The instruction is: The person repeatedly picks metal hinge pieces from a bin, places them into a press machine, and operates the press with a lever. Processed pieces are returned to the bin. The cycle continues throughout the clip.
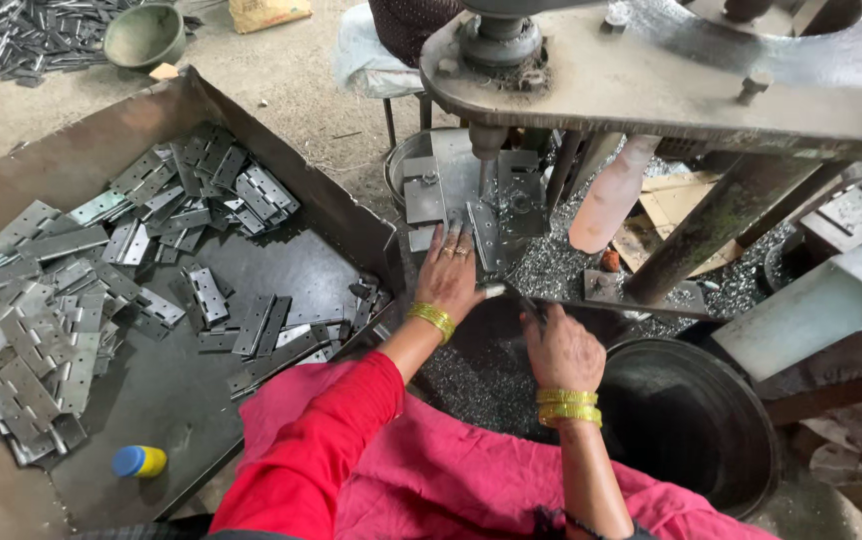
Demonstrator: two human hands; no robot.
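So I'm sat at the press (651, 70) with my left hand (448, 275) flat on the die bed, fingers spread and pressing a hinge leaf (486, 235) in place right under the punch (488, 145), not really gripping, more pinning it down. My right hand (561, 345) is at about 5 o'clock from the left one, closed around a thin rod-like tool (511, 293) whose tip points toward the leaf; can't tell exactly what the tool is, my fingers hide most of it. As for progress, I'd guess there's plenty left: the big tray (181, 420) at 9 o'clock holds a heap of hinges (41, 330), stacked thick along its left side and top, thinner near me. Which of those are punched and which aren't I honestly can't tell from here. The black tub (691, 420) at 4 o'clock looks dark inside, contents not visible. Metal chips (551, 265) are scattered all over the bed and floor around the die. A small blue and yellow bottle (140, 461) lies in the tray at 7 o'clock. Floor is bare concrete, with a green bowl (144, 36) and a pile of metal strips (21, 35) up at 11 o'clock, and a pale plastic bottle (611, 195) leaning by the press leg.
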